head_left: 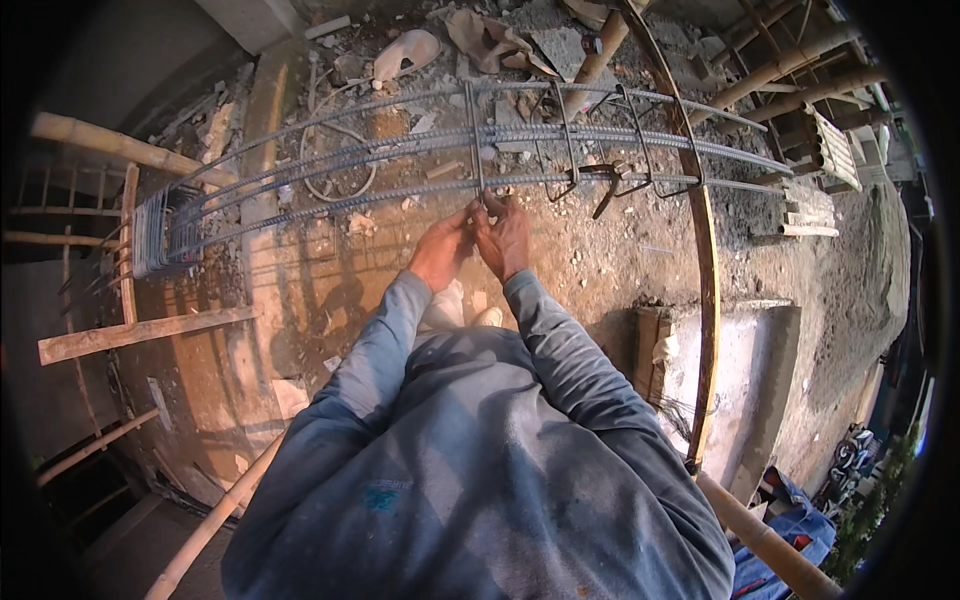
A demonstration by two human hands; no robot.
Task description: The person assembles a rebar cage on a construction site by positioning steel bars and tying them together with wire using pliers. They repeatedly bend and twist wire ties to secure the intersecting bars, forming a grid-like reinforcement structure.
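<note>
A long cage of ribbed steel bars (400, 150) lies across a dusty concrete floor, bending with the lens. Both hands meet at its nearest bar. My left hand (441, 250) pinches something thin at the bar, close to an upright stirrup (474, 140). My right hand (504, 238) is closed beside it, fingers at the same spot; what it grips is too small to tell. Blue-grey sleeves (560, 350) run up from the lower edge. Further stirrups (640, 150) stand to the right, and a stack of stirrups (155, 230) is bunched at the cage's left end.
A coil of wire (340, 165) lies under the cage. Rubble and paper scraps (490, 40) lie beyond it. Bamboo poles (790, 65) stand at the upper right, a bent steel strip (708, 280) on the right, a wooden plank (140, 335) on the left. A drop-off lies to the left.
</note>
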